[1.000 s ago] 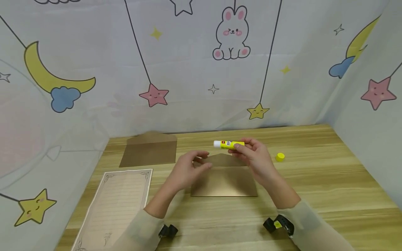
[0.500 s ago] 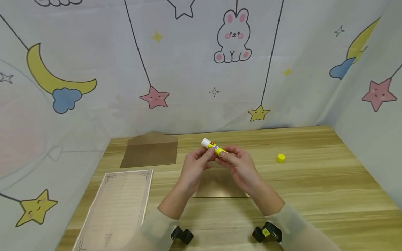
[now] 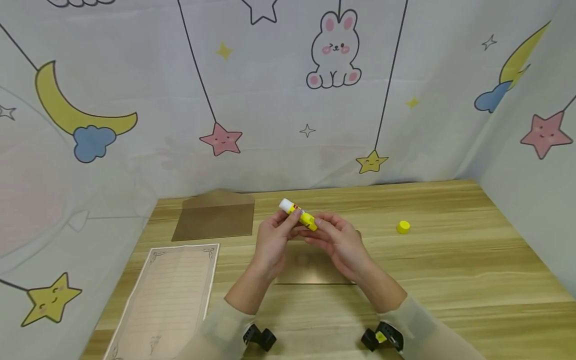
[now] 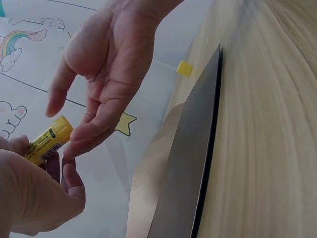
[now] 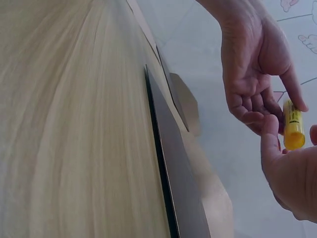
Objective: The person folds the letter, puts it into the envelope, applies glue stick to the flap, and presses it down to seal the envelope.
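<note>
The left hand (image 3: 272, 242) grips a yellow glue stick (image 3: 308, 220), its thumb laid along the upper side of the barrel and its fingers behind and beneath it. The right hand (image 3: 343, 246) is just beside the yellow end, its fingers loosely extended and its thumb standing away from them; whether a fingertip touches the barrel cannot be told for certain. The glue stick is raised above the table (image 3: 459, 265) between the two hands, tilted so that its white end points up, away from the person and toward the left. Light-coloured sleeves (image 3: 225, 320) end above both wrists, and a small black device (image 3: 260, 338) is strapped at the left wrist, with another (image 3: 382, 336) at the right. Below the hands a brown envelope (image 3: 315, 267) lies on the wood-grained top, partly hidden by them in the head view; the wrist views show its flap opened out. To the right, well apart from the hands, is a small yellow cap (image 3: 403, 227). To the left, near the back edge, lies a second brown envelope (image 3: 213, 222), flap open too, and nearer the person a lined sheet (image 3: 168, 295) with an ornamental border. A white curtain (image 3: 270, 90) printed with stars, moons and a rabbit hangs behind.
</note>
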A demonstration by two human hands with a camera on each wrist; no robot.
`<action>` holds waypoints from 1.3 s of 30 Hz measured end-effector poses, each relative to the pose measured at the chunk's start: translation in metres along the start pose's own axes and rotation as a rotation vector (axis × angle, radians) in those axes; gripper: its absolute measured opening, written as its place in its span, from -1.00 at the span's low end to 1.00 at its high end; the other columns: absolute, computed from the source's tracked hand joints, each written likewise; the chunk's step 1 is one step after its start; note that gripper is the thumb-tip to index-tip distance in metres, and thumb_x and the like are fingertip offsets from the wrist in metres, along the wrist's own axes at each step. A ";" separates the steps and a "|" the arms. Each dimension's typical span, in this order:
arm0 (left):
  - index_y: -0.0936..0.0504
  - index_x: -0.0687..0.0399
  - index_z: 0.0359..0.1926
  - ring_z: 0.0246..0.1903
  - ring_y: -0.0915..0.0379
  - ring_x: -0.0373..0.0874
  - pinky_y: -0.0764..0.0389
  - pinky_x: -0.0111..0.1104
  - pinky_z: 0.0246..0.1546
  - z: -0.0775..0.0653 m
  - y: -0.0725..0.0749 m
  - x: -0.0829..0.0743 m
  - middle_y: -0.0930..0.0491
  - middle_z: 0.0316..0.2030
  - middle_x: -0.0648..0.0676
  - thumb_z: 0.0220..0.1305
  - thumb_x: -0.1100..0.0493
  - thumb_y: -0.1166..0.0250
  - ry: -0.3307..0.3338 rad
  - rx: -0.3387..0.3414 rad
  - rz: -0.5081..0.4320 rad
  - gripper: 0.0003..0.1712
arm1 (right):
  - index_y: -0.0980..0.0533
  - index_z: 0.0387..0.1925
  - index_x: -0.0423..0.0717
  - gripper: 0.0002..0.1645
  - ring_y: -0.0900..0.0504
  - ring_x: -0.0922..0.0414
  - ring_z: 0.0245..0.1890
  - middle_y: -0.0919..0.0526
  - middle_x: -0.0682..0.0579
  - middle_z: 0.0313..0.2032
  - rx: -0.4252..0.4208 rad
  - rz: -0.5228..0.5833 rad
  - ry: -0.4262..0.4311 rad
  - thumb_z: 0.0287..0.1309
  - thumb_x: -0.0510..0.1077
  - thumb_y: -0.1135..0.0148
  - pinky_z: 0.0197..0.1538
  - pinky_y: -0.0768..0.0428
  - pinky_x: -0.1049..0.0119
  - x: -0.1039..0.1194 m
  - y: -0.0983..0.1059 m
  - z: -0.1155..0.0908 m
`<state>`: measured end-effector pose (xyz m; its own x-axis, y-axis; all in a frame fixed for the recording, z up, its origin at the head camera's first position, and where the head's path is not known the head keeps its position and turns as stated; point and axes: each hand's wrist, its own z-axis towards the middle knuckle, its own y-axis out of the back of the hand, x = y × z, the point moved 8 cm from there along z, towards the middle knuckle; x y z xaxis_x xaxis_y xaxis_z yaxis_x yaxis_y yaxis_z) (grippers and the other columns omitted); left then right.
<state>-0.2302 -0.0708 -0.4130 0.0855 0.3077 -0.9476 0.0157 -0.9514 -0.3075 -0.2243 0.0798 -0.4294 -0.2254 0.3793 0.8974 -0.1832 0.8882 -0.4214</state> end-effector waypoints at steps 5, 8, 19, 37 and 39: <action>-0.69 0.32 0.04 -0.07 -0.68 -0.02 -0.64 -0.34 -0.09 0.003 0.004 -0.002 -0.73 -0.15 0.08 0.49 0.14 -0.40 -0.005 -0.030 -0.039 -0.69 | -0.41 0.32 -0.29 -0.51 -0.78 0.03 -0.08 -0.67 -0.24 0.10 -0.004 -0.075 -0.077 0.65 0.00 -0.10 -0.03 -0.74 0.25 -0.006 0.003 -0.001; -0.68 0.34 0.05 -0.09 -0.68 -0.04 -0.66 -0.34 -0.09 0.004 0.004 -0.002 -0.72 -0.15 0.08 0.49 0.15 -0.40 -0.001 -0.033 -0.046 -0.68 | -0.40 0.35 -0.29 -0.45 -0.78 0.05 -0.11 -0.67 -0.28 0.11 0.021 -0.078 -0.104 0.66 0.06 -0.08 -0.08 -0.73 0.30 -0.008 0.002 -0.002; -0.65 0.42 0.14 -0.13 -0.67 -0.09 -0.65 -0.37 -0.10 0.003 0.003 0.001 -0.74 -0.14 0.10 0.49 0.15 -0.40 -0.001 -0.021 -0.009 -0.59 | -0.42 0.27 -0.30 -0.55 -0.78 0.08 -0.15 -0.73 -0.18 -0.02 0.031 -0.063 -0.088 0.66 -0.03 -0.10 -0.10 -0.69 0.34 -0.009 0.000 -0.002; -0.66 0.42 0.09 -0.16 -0.67 -0.15 -0.65 -0.38 -0.13 0.004 0.002 0.000 -0.72 -0.16 0.07 0.50 0.19 -0.39 -0.012 -0.024 -0.024 -0.65 | -0.54 0.13 -0.26 -0.63 -0.77 -0.07 -0.04 -0.72 -0.24 -0.03 -0.065 -0.367 0.241 0.39 -0.24 -0.43 0.08 -0.73 0.13 0.013 -0.001 -0.008; -0.67 0.39 0.06 -0.17 -0.67 -0.15 -0.64 -0.39 -0.14 0.004 0.002 0.000 -0.72 -0.16 0.07 0.50 0.19 -0.38 -0.013 -0.027 -0.024 -0.69 | -0.53 0.17 -0.24 -0.61 -0.77 -0.07 -0.03 -0.71 -0.27 0.00 -0.057 -0.350 0.209 0.43 -0.17 -0.40 0.09 -0.73 0.11 0.011 0.000 -0.007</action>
<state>-0.2345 -0.0726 -0.4137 0.0717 0.3302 -0.9412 0.0449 -0.9437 -0.3276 -0.2201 0.0854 -0.4183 0.0411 0.0909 0.9950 -0.1594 0.9837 -0.0833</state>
